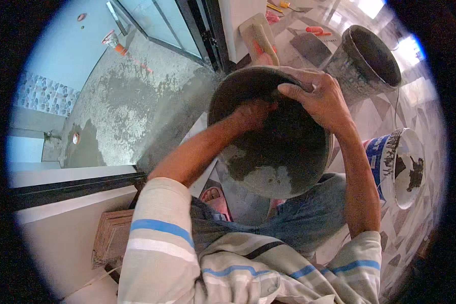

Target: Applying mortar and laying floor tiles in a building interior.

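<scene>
Head view: dark, round, plastic-looking bucket (291, 149) at clock centre, mouth visible. Right hand (323, 96) grips its rim at one o'clock; left hand (258, 112) inside, closure indeterminable. White-and-blue, cylindrical plastic bucket (381, 154) at three o'clock.

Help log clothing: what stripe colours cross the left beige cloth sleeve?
Blue and white on the sleeve, head view.

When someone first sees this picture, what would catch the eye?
Probably the dark bucket in the middle, with the left hand inside and the right hand gripping its rim. A white-and-blue pail at right and the patchy grey floor at left would come next.
</scene>
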A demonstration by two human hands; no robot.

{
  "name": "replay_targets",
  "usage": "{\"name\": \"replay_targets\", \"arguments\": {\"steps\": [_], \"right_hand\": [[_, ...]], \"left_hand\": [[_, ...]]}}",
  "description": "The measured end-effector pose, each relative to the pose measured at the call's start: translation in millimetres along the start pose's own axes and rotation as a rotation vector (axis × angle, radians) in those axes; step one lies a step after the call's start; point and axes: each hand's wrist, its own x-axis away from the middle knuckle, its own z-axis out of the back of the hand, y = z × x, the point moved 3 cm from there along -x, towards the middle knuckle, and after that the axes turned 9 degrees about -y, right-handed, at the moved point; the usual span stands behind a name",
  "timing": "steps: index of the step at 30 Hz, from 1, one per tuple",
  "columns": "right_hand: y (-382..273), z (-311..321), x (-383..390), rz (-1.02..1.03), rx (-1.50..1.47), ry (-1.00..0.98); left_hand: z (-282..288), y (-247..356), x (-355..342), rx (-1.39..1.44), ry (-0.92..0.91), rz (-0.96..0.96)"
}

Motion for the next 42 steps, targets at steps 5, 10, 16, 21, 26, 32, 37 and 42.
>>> {"name": "replay_targets", "arguments": {"steps": [5, 10, 16, 21, 26, 32, 37, 42], "right_hand": [[6, 4, -2, -0.031, -0.026, 0.015], [18, 4, -7, -0.045, -0.001, 0.051], [20, 6, 3, 0.012, 0.013, 0.068], [26, 6, 6, -0.078, -0.048, 0.142], [10, -3, 10, -0.060, -0.005, 0.154], [31, 16, 18, -0.079, -0.061, 0.140], [52, 38, 15, -0.064, -0.118, 0.237], [47, 40, 9, -0.116, -0.175, 0.205]], "left_hand": [[-18, 20, 14, 0.135, -0.226, -0.021], [15, 54, 33, 0.281, -0.439, 0.001], [41, 49, 47, 0.134, -0.488, 0.040], [63, 23, 39, 0.092, -0.409, 0.189], [9, 32, 47, 0.159, -0.428, 0.107], [43, 49, 31, 0.109, -0.543, -0.034], [79, 39, 20, -0.129, -0.340, 0.166], [9, 17, -3, -0.240, -0.095, 0.131]]}}
